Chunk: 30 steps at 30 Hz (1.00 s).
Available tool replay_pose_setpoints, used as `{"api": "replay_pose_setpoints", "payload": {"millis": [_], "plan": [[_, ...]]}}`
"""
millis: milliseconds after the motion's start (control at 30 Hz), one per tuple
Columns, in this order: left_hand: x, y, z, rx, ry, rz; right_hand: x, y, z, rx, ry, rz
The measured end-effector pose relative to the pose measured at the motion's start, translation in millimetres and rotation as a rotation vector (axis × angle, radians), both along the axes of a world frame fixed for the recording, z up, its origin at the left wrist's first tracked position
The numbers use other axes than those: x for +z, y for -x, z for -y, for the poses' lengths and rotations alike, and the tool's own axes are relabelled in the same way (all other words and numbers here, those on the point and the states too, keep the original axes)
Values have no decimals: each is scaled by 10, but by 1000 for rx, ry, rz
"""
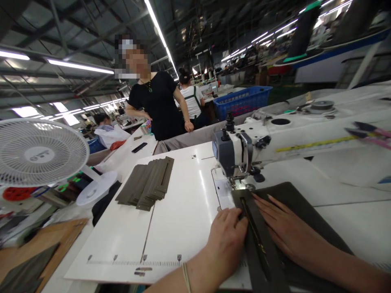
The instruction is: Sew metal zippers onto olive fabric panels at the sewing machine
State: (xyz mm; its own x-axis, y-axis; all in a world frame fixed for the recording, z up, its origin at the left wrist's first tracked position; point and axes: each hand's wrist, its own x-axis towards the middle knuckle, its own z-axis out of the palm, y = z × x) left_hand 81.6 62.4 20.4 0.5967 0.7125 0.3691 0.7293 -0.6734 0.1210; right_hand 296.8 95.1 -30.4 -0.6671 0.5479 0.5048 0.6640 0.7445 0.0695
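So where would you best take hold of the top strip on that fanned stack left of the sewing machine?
Probably at its near short end. The stack is fanned so each strip's near end sticks out past the one below, giving fingers an edge to get under. Come from the near side with the left hand, which rests closest; the right hand lies flat on the dark piece by the machine.

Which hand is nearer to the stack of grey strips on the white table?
Left. The left hand rests at the left edge of the dark fabric piece, on the side towards the stack. The right hand lies flat on that piece, farther from the stack.
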Motion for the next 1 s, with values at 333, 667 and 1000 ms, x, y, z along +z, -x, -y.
{"api": "replay_pose_setpoints", "payload": {"millis": [333,667,1000], "plan": [[-72,-59,-213,39,19,-37,106,38,27,11,-42,-32],[-249,-33,-255,31,-119,-95,109,73,-29,-19,-53,-38],[-239,126,-373,-99,-136,-105,140,328,-50,-110,-49,-249]]}}
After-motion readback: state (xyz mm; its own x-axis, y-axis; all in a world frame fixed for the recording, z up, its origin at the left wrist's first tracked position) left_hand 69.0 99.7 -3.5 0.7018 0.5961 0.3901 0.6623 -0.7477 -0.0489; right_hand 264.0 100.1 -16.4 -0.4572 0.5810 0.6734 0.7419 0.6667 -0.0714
